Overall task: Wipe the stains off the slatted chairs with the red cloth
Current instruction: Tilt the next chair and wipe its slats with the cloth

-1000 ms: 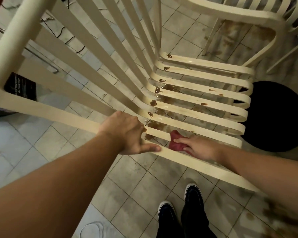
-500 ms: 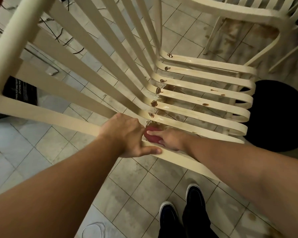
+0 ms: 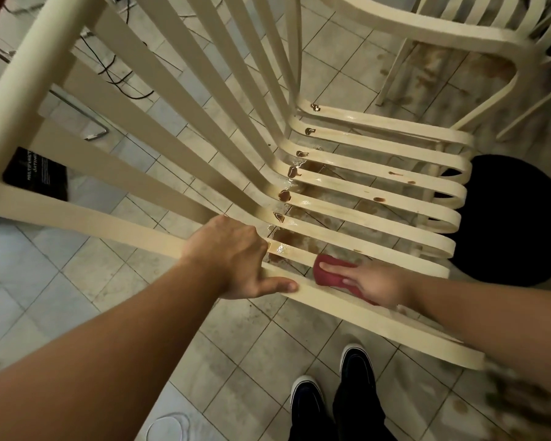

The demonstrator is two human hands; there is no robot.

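**Red cloth pressed flat on the near seat slat**

The right hand (image 3: 374, 283) makes an open grip: its fingers (image 3: 334, 266) lie straight across the red cloth (image 3: 326, 276) and press it down, without curling round it. The cloth sits on the two nearest seat slats of the slatted chair (image 3: 411, 207), just right of the bend where back meets seat. Part of it is hidden under the palm.

The left hand (image 3: 233, 256) is a closed grip on the chair at that bend. Its fingers curl over a slat, and the thumb lies straight along the outermost rail, pointing toward the cloth and stopping just short of it.

Brown stains (image 3: 284, 195) pool at the bend of nearly every slat farther from the hands, with a wet sheen around them. Smaller brown spots dot two slats nearer the seat's front edge.

A second chair (image 3: 427, 31) of the same cream colour stands beyond. The tiled floor (image 3: 115, 275) under both chairs is blotched brown. A black round mat (image 3: 509, 224) lies beside the seat's front edge. The person's dark shoes (image 3: 358, 366) stand below the near rail. A black packet (image 3: 35, 173) and loose cables (image 3: 115, 79) lie on the floor behind the backrest.
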